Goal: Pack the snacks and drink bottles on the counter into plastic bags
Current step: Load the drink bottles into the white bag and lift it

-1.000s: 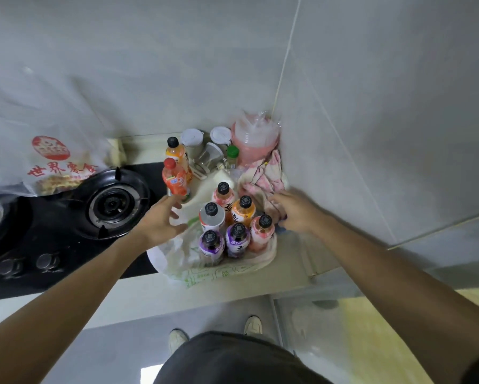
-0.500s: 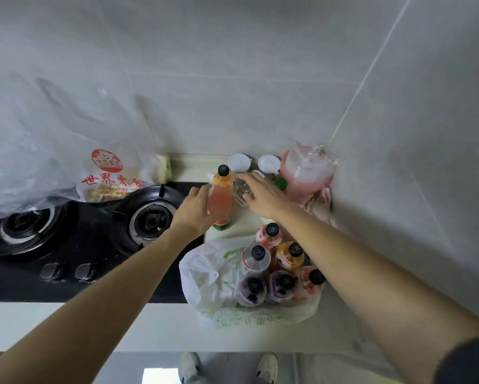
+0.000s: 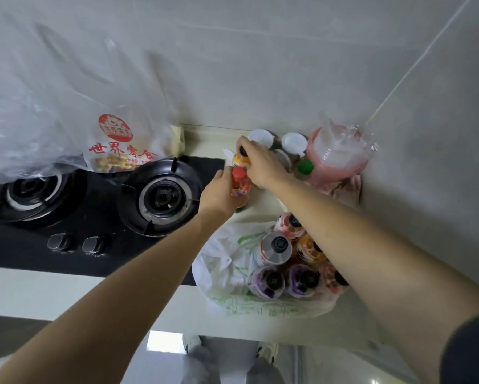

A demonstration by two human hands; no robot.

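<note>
Left hand (image 3: 219, 194) wrapped round the red-capped bottle (image 3: 239, 182), fingers curled on its body, bottle upright on the table (image 3: 263, 199) just right of the gas hob (image 3: 161, 195)

Right hand (image 3: 260, 163) reaches over it, grip pinching the neck/top of the orange bottle (image 3: 240, 159) with the black cap, directly behind the red-capped one; the two bottles touch or nearly so, can't tell which

White plastic bag (image 3: 224, 261) with green print sits open on the table near the front edge, right of the hob. Inside, upright and packed tight: silver-shouldered bottle (image 3: 276, 248), two purple bottles (image 3: 268, 281) at the front, pink and orange ones behind and to the right, partly hidden by the right forearm. All black caps

Back corner against the wall: two white-lidded jars (image 3: 262, 137), a green-capped bottle (image 3: 305, 167), a pink container in clear wrap (image 3: 336, 156), patterned cloth below it

Clear plastic bag with red print (image 3: 113, 142) hangs over the left of the hob, snacks visible through the bottom. Two hob knobs (image 3: 76, 243) at front

Person's shoes and grey trousers visible at the bottom of frame
</note>
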